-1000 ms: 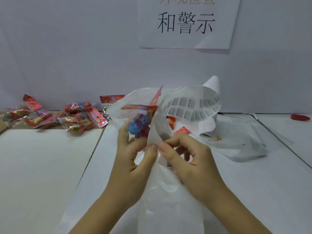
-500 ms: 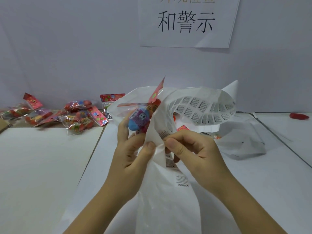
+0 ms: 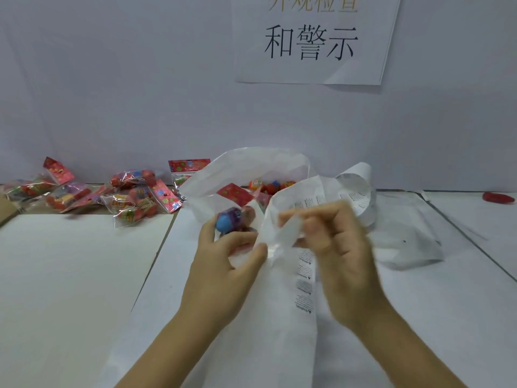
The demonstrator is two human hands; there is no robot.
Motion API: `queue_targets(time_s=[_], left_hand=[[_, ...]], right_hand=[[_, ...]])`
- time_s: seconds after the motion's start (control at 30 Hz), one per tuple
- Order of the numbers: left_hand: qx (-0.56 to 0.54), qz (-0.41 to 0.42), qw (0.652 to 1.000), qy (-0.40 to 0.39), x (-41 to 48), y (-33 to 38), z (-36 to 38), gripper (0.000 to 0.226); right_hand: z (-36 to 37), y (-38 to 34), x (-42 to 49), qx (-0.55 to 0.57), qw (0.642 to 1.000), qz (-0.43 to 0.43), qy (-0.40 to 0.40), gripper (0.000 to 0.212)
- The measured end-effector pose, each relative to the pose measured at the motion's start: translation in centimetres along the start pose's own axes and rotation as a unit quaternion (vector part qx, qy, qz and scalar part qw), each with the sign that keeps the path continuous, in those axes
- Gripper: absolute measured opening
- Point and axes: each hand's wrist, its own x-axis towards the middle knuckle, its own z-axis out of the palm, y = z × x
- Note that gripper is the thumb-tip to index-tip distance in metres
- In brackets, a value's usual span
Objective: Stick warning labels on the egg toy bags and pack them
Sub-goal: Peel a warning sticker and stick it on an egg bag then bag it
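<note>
A: Nearest, at left hand [image 3: 221, 259]?
B: Gripping egg toy bag [image 3: 228, 222] above the table [image 3: 447, 317], thumb on label sheet [image 3: 306, 278].
A: At right hand [image 3: 341, 247]?
B: Blurred; curled, pinching the sheet.
A: Farther?
B: Loose toy bags [image 3: 134, 197] by the wall [image 3: 112, 93], left.

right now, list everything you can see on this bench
held toy bag: one, clear, blue egg inside, in left hand
toy bags: a pile, count unclear, mostly red, back left
big bag: one, white, open, behind the hands, toy bags inside
label sheet: one, white with black print, between the hands, curling up behind
loose sheets: white, right of hands
sign: one, white, black characters, on wall
red thing: one, far right, too small to tell
board: one, cream, left
table: one, white
left hand: grips held toy bag
right hand: blurred, pinches label sheet
</note>
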Motion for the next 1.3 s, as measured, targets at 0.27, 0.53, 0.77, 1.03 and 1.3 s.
queue_targets(time_s=[0.27, 0.53, 0.77, 1.03, 1.3], left_hand=[[-0.083, 0.001, 0.984, 0.159, 1.4, 0.0, -1.8, 0.026], [0.048, 0.243, 0.956, 0.157, -1.0, 1.1, 0.1, 0.034], [0.098, 0.337, 0.918, 0.184, -0.6, 0.1, 0.0, 0.027], [-0.128, 0.1, 0.977, 0.135, -0.8, 1.7, -0.3, 0.011], [-0.275, 0.01, 0.961, 0.036, -0.6, 2.6, -0.7, 0.021]], right_hand=[[-0.3, 2.0, -0.3, -0.225, 0.937, 0.209, -0.166, 0.045], [0.5, 0.9, 0.2, -0.061, 0.973, 0.214, 0.057, 0.015], [0.7, 0.1, 0.2, 0.01, 0.964, 0.266, 0.022, 0.017], [-0.4, -0.5, 1.2, 0.161, 0.954, 0.253, -0.023, 0.04], [-0.2, -0.1, 0.7, 0.039, 0.988, 0.144, -0.023, 0.005]])
